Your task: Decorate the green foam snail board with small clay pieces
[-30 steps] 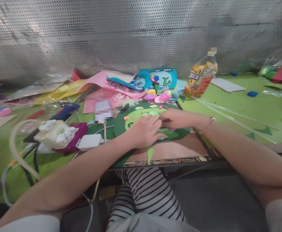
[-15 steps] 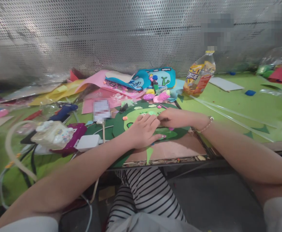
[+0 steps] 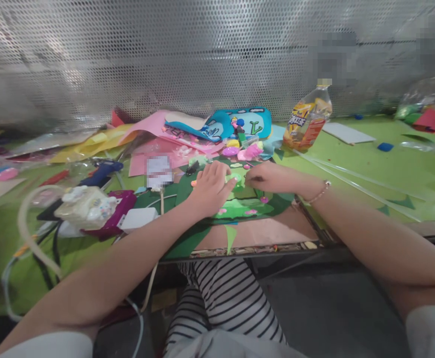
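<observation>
A dark green felt craft piece point(image 3: 187, 238) with a lighter green figure and small pink and orange decorations lies at the table's front edge. My left hand point(image 3: 210, 189) rests flat on it with fingers stretched out toward the light green part. My right hand point(image 3: 267, 177), with a bead bracelet at the wrist, is beside it, fingers pinched together over the felt; what they hold is too small to see. The two hands' fingertips are a little apart.
A blue glue gun point(image 3: 100, 172), a purple case point(image 3: 118, 211) with a pale toy on it, a white charger point(image 3: 138, 219) and cables lie left. Pink and yellow sheets point(image 3: 146, 132), a blue pouch point(image 3: 239, 122) and a bottle point(image 3: 308, 122) sit behind. A perforated metal wall point(image 3: 165, 59) closes the back.
My left hand has slid up and away from me across the felt and flattened out. My right hand has shifted slightly farther back too.
</observation>
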Tool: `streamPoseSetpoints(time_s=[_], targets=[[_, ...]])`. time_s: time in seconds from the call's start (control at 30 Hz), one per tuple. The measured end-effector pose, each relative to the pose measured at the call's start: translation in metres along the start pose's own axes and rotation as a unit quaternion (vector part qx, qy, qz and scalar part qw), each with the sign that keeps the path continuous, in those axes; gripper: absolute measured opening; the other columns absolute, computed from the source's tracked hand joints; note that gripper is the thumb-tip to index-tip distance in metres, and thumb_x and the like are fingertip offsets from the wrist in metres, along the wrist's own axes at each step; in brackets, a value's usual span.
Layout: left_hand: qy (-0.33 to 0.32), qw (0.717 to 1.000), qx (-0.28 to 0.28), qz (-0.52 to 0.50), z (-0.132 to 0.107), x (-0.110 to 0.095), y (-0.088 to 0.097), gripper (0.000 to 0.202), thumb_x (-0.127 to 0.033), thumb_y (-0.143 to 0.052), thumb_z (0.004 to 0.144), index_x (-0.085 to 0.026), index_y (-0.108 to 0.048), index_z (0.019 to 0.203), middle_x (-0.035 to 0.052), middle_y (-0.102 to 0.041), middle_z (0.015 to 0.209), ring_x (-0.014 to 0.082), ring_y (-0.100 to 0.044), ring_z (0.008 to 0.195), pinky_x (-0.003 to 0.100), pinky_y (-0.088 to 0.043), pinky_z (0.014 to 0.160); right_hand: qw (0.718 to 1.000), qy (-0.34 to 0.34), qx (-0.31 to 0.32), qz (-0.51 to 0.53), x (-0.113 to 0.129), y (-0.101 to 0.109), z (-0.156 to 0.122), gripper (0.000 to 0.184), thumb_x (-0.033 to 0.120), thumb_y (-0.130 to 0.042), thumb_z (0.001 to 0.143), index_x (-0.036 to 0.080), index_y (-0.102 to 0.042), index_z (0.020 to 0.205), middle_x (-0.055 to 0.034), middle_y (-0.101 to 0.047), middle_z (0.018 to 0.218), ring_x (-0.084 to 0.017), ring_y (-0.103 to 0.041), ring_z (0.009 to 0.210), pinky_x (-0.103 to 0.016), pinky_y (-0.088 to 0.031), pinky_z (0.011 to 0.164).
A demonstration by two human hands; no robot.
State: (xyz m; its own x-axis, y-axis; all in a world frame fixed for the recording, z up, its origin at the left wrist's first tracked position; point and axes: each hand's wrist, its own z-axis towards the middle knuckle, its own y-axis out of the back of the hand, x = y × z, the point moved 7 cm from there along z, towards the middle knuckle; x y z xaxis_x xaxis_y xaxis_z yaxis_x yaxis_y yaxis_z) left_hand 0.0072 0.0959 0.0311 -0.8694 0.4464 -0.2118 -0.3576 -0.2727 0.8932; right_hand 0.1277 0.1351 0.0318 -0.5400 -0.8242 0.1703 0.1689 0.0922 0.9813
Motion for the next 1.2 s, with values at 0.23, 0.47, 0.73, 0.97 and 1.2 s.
streamPoseSetpoints(time_s=[0.23, 0.47, 0.73, 0.97, 1.2], targets=[[-0.081, 0.994, 0.072, 0.004, -0.006, -0.014, -0.017, 0.062, -0.063, -0.037, 0.083, -0.015, -0.04, 0.123, 0.0148, -0.043, 0.128, 0.0294, -0.037, 0.122, 0.051, -0.028, 0.101, 0.998, -0.03, -0.051, 0.013, -0.013, 0.004, 0.001, 0.022, 0.02, -0.045, 0.083, 0.016, -0.065, 0.074, -0.0042, -0.062, 0.067, -0.012, -0.047, 0.059, -0.026, -0.03, 0.058], [-0.091, 0.981, 0.169, 0.033, -0.018, -0.019, -0.038, 0.086, -0.076, -0.03, 0.077, -0.018, -0.026, 0.141, 0.0159, -0.016, 0.152, 0.0327, -0.007, 0.141, 0.061, 0.002, 0.108, 0.993, -0.074, -0.088, 0.014, -0.018, 0.008, 0.001, 0.026, 0.025, -0.046, 0.083, 0.016, -0.057, 0.062, -0.0012, -0.056, 0.058, -0.01, -0.043, 0.053, -0.026, -0.028, 0.054], [0.087, 0.985, 0.02, -0.149, 0.008, 0.021, -0.019, 0.064, -0.045, -0.046, 0.082, -0.016, -0.028, 0.136, 0.0149, -0.027, 0.146, 0.0256, -0.022, 0.138, 0.047, -0.019, 0.112, 0.968, -0.12, -0.215, 0.04, -0.04, 0.021, -0.001, 0.022, 0.023, -0.046, 0.083, 0.015, -0.066, 0.088, -0.0092, -0.066, 0.091, -0.018, -0.057, 0.079, -0.028, -0.042, 0.071], [0.242, 0.948, -0.076, -0.194, 0.025, 0.083, -0.025, 0.05, -0.021, -0.042, 0.076, -0.018, -0.036, 0.125, 0.0131, -0.041, 0.132, 0.0242, -0.041, 0.126, 0.043, -0.041, 0.099, 0.953, -0.131, -0.269, 0.053, -0.062, 0.019, -0.003, 0.027, 0.022, -0.047, 0.083, 0.014, -0.063, 0.104, -0.0131, -0.062, 0.103, -0.024, -0.056, 0.098, -0.036, -0.045, 0.086], [0.235, 0.956, -0.08, -0.154, 0.022, 0.081, -0.022, 0.049, -0.017, -0.048, 0.07, -0.021, -0.047, 0.119, 0.0093, -0.048, 0.127, 0.0233, -0.042, 0.124, 0.043, -0.038, 0.102, 0.942, -0.186, -0.274, 0.058, -0.087, 0.017, -0.005, 0.029, 0.022, -0.056, 0.078, 0.012, -0.063, 0.103, -0.0152, -0.062, 0.108, -0.028, -0.052, 0.108, -0.044, -0.04, 0.096]])
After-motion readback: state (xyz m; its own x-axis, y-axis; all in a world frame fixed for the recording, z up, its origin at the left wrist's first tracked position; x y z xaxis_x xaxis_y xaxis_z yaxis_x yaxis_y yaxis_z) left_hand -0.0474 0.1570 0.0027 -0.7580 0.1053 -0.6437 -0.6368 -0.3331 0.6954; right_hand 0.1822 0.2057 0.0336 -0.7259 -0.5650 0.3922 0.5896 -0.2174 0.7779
